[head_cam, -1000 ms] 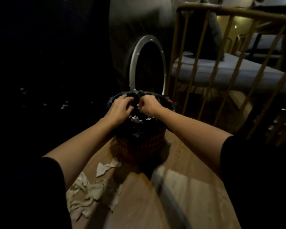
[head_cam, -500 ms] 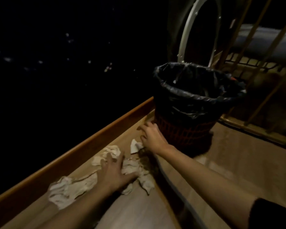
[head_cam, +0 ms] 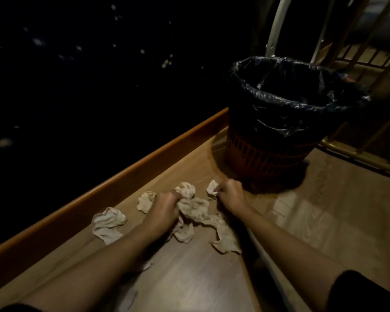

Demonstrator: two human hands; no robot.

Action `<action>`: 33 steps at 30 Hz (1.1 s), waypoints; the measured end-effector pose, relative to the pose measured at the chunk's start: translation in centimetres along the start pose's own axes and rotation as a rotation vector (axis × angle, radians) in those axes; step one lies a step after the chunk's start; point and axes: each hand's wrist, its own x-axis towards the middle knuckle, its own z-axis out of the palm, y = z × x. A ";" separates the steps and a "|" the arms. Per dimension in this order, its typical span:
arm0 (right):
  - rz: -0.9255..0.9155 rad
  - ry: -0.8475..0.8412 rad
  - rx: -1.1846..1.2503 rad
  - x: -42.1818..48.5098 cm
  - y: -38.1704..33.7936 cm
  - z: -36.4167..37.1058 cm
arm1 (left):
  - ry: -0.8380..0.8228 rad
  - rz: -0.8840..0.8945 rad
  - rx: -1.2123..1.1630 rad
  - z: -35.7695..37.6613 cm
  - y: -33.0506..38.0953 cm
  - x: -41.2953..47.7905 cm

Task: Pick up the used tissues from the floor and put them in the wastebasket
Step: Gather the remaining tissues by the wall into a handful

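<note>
**Both hands down in the tissue pile, bin right there**

Only the head view to go on, so here's what I'm seeing. I'm crouching low with both arms reaching out over the wood floor [head_cam: 302, 221]. My left hand [head_cam: 167, 204] is closing into a fist on the big crumpled tissue clump [head_cam: 195, 209] in the middle, and my right hand [head_cam: 231, 194] is pinching a small wad [head_cam: 212, 187] just beside it. Grabbing with both at once looks like the point, fewer trips.

More tissues are lying loose: one [head_cam: 108, 222] out left near the baseboard [head_cam: 126, 174], another [head_cam: 145, 200] touching my left hand, and a long scrap [head_cam: 225, 239] between my forearms.

The wastebasket [head_cam: 270, 154], with its black liner [head_cam: 286, 93] folded over the rim, is standing just past my right hand, so the dump should be a short lift. It's too dark to say what's inside.
</note>
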 end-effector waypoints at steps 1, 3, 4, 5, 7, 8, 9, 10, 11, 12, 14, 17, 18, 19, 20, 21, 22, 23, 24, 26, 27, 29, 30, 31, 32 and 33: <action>0.033 0.012 0.043 -0.3 -0.3 -0.4 | 0.044 -0.027 0.016 -1.2 -0.4 -0.2; 0.053 0.024 0.132 -1.3 -1.7 -0.9 | 0.114 -0.031 0.081 -3.3 -1.5 -0.9; 0.050 -0.004 0.165 -2.1 -2.3 -0.9 | 0.126 -0.031 0.113 -4.3 -1.9 -1.5; 0.056 -0.047 0.177 -2.9 -2.7 -0.5 | 0.115 -0.042 0.141 -5.2 -2.4 -2.4; 0.086 -0.171 0.088 -5.2 -3.3 0.5 | 0.048 -0.071 0.214 -6.4 -3.7 -4.6; 0.067 -0.223 -0.039 -6.6 -3.4 1.2 | 0.010 -0.082 0.259 -6.7 -4.7 -5.9; 0.031 -0.236 -0.167 -8.1 -3.3 2.0 | -0.030 -0.104 0.300 -6.8 -5.7 -7.2; -0.024 -0.191 -0.250 -10.0 -3.3 2.8 | -0.067 -0.136 0.327 -6.8 -6.5 -8.5; -0.076 -0.118 -0.263 -11.9 -3.4 3.6 | -0.107 -0.181 0.336 -6.7 -7.2 -9.9; -0.138 -0.058 -0.225 -13.6 -3.5 4.4 | -0.152 -0.220 0.323 -6.5 -7.5 -11.1; -0.243 -0.060 -0.122 -15.9 -3.4 6.0 | -0.240 -0.275 0.277 -5.7 -7.9 -13.3; -0.265 -0.044 -0.037 -15.6 -3.8 6.1 | -0.244 -0.222 0.334 -4.7 -8.0 -14.9; -0.222 -0.012 -0.004 -14.9 -4.3 5.5 | -0.223 -0.184 0.341 -4.6 -8.0 -15.1; -0.185 0.038 0.037 -14.1 -5.0 5.1 | -0.207 -0.162 0.333 -4.7 -8.0 -15.2; -0.164 0.080 0.068 -13.2 -5.9 4.7 | -0.179 -0.140 0.315 -4.8 -7.9 -15.1; -0.156 0.102 0.091 -12.4 -7.1 4.4 | -0.142 -0.138 0.284 -4.9 -8.0 -15.1; -0.168 0.101 0.094 -12.0 -8.4 4.2 | -0.086 -0.146 0.249 -5.0 -7.9 -15.0; -0.192 0.067 0.092 -11.8 -9.5 4.4 | -0.030 -0.173 0.213 -5.2 -7.7 -14.8; -0.217 0.007 0.081 -11.8 -10.3 5.0 | 0.010 -0.221 0.179 -5.4 -7.5 -14.4; -0.288 -0.116 -0.044 -12.8 -10.8 6.8 | -0.018 -0.333 0.154 -5.6 -6.9 -13.7; -0.335 -0.131 -0.137 -13.7 -10.5 7.8 | -0.065 -0.377 0.171 -5.6 -6.8 -13.2; -0.423 -0.110 -0.203 -15.4 -9.5 9.0 | -0.139 -0.447 0.209 -5.3 -6.6 -12.5; -0.454 -0.114 -0.185 -15.8 -8.9 9.2 | -0.169 -0.476 0.231 -5.0 -6.4 -12.3; -0.487 -0.124 -0.146 -15.9 -8.2 9.0 | -0.203 -0.488 0.267 -4.6 -6.4 -12.2; -0.501 -0.139 -0.110 -15.8 -7.7 8.7 | -0.223 -0.468 0.323 -4.2 -6.2 -12.1; -0.490 -0.132 -0.077 -15.2 -7.1 8.1 | -0.220 -0.423 0.375 -3.8 -6.1 -12.2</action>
